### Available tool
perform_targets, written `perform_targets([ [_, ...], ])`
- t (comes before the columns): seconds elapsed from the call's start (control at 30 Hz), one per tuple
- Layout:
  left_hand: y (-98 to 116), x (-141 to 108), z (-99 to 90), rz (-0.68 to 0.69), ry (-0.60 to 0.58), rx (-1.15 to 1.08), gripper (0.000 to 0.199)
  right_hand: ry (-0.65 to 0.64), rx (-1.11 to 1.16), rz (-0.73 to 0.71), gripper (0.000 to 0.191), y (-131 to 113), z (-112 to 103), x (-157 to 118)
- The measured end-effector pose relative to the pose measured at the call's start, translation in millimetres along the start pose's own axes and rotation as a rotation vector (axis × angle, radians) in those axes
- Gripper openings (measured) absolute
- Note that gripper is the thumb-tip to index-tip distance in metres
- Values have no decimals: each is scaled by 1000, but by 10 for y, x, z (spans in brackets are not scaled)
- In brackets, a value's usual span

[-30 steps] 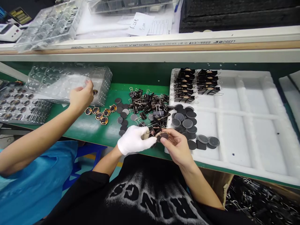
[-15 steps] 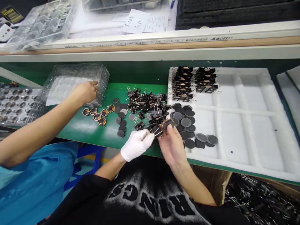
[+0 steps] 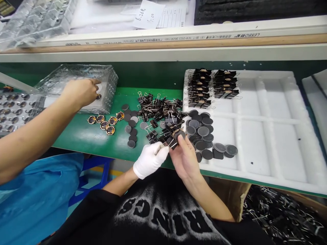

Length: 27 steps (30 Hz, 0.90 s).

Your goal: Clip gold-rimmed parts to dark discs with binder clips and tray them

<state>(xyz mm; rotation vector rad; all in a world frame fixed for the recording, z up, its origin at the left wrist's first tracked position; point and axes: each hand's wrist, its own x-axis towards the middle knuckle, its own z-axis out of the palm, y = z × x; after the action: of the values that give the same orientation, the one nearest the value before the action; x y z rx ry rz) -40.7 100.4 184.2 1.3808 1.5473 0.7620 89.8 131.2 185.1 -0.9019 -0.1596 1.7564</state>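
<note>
My left hand (image 3: 150,158), in a white glove, pinches a black binder clip (image 3: 173,143) by its wire handles. My bare right hand (image 3: 185,154) holds a round dark disc (image 3: 180,135) with a gold-coloured edge showing behind it, thumb on its face. The clip's jaw end is close against the disc; whether it grips the edge, I cannot tell. Just beyond my hands lies a heap of black binder clips (image 3: 159,110). Loose dark discs (image 3: 203,131) are piled to the right of my right hand, and more dark discs (image 3: 131,130) lie to the left of the heap.
A white foam tray (image 3: 270,119) at right holds rows of clipped pieces (image 3: 200,86). Several gold-rimmed round pieces (image 3: 110,130) lie at left. A co-worker's hand (image 3: 79,92) reaches over stacked clear plastic trays (image 3: 112,81). A box of binder clips (image 3: 281,214) stands below right.
The co-worker's hand has shifted left over the clear trays, and a small dark piece now shows by its fingers. My hands stay together, with the disc turned slightly. The view has shifted a little.
</note>
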Motion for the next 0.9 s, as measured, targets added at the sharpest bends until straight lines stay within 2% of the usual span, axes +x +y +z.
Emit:
perform_targets([
  [0.3,7,-8,-26,-36,-39,34,37,-19,53,95,16,50,-15,-55],
  [0.43,21,19,-133,93,-164,159,35,-26,12,56,18,19,-12,-75],
  [0.5,22,111,-260,157,-126,306,34,17,10,1,18,-9,-22,-73],
  [0.57,20,278,-497,129,76,462,31,80,19,-30,19,-41,-36,-62],
  [0.63,11,506,-882,47,289,544,30,107,16,-24,19,-70,-47,-52],
  [0.73,-69,870,-1623,62,354,501,32,80,7,24,21,-99,-60,-58],
  [0.8,-194,1062,-2023,96,419,442,46,58,-4,77,23,-109,-77,-76],
  [0.83,-271,1131,-2150,148,457,349,53,45,-17,104,25,-111,-89,-87],
  [0.9,-424,1212,-2248,245,462,273,66,5,-62,139,25,-107,-114,-108],
])
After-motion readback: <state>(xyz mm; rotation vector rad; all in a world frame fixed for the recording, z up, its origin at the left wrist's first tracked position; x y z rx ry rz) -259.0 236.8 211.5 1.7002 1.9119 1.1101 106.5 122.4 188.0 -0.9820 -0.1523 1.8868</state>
